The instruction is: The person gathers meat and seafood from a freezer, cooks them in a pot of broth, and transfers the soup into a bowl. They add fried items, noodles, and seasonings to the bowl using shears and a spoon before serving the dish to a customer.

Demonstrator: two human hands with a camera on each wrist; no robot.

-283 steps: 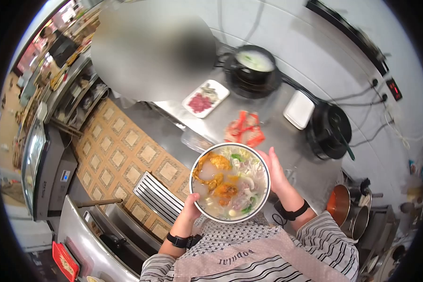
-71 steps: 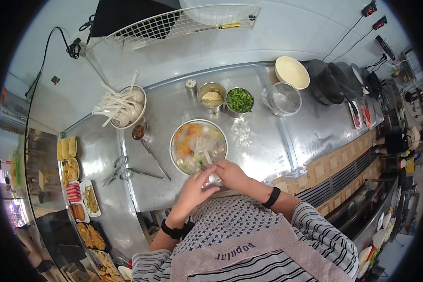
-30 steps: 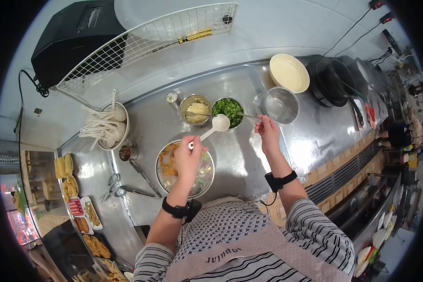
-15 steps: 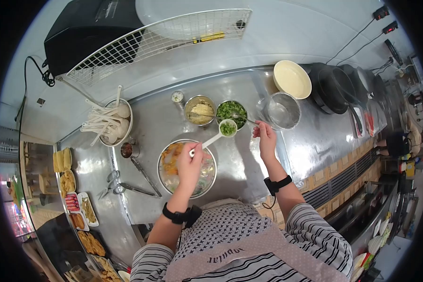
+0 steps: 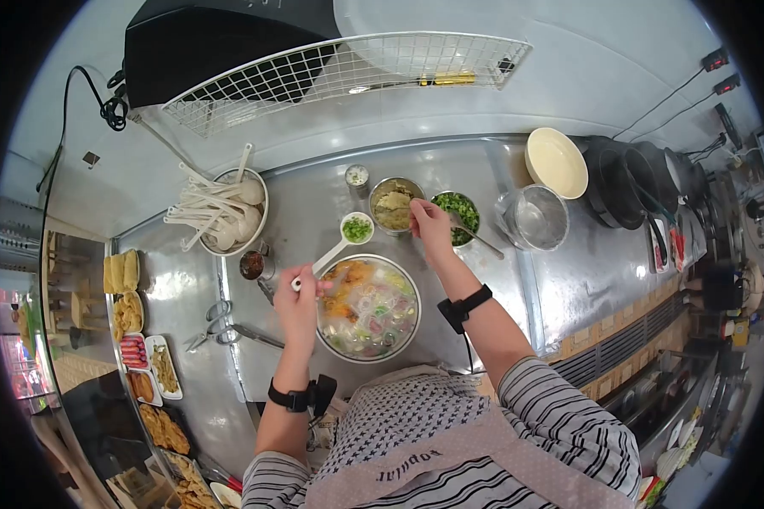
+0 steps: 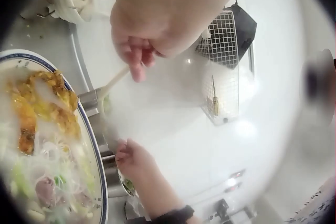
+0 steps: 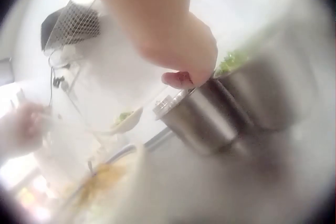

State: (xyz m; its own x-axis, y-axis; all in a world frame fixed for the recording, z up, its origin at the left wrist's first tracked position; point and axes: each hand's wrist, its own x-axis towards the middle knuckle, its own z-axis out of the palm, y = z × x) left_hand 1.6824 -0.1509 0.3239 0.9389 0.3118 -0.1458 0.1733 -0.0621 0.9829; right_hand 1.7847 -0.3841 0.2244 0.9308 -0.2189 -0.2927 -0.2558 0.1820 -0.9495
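In the head view my left hand (image 5: pixel 297 304) grips the handle of a white soup spoon (image 5: pixel 329 256); chopped scallion (image 5: pixel 357 228) fills its bowl. Just below is a large bowl of noodle soup (image 5: pixel 367 310) topped with fried golden pieces. My right hand (image 5: pixel 433 229) is at the right rim of the metal tin of minced garlic (image 5: pixel 389 222), fingertips pinched on a thin spoon handle, largely hidden by the hand. Beside it stands the tin of chopped scallion (image 5: pixel 458 204), a metal spoon (image 5: pixel 482 242) leaning out of it. The right wrist view shows the right hand (image 7: pixel 191 56) low over the tins.
White spoons (image 5: pixel 216 212) fill a bowl at back left. A small sauce cup (image 5: pixel 253 265), scissors (image 5: pixel 216 324) and tongs (image 5: pixel 259 336) lie left of the soup. A metal pot (image 5: pixel 539 219) and cream bowl (image 5: pixel 557 163) stand right; a wire rack (image 5: pixel 339 72) hangs above.
The soup spoon, empty a second ago, took scallion and moved left, off the scallion tin. My right hand left the scallion tin's spoon and moved left to the garlic tin.
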